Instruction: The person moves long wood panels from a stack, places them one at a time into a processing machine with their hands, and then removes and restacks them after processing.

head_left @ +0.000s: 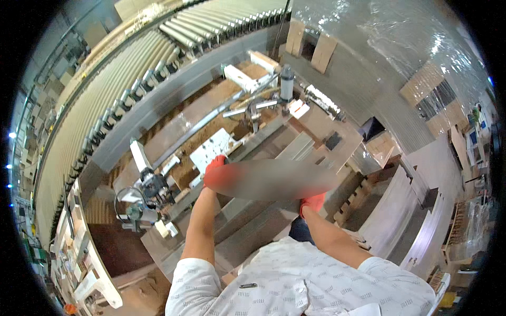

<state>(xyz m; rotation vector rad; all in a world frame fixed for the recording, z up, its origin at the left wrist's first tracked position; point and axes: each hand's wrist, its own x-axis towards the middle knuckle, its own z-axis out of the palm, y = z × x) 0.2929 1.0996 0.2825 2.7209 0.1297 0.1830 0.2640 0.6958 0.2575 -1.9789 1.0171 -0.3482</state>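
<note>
My left hand (pixel 212 171), in a red glove, is beside a white plate with dark holes (pixel 213 149) on the machine bed. My right hand (pixel 313 203), also in a red glove, is lower and to the right, near my body. A grey smeared oval covers the space between the two hands. It hides most of the fingers and whatever they may hold. Long pale strips (pixel 296 147) lie just beyond the oval. Left of my left forearm is a dark clamp unit with hoses (pixel 154 184).
A grey cylinder (pixel 286 84) and metal arms (pixel 254 113) stand on the machine bed. A roller conveyor (pixel 132 68) curves along the far left. Stacked pale panels (pixel 390 210) are at the right. Small wooden blocks (pixel 166 228) lie at the near left corner.
</note>
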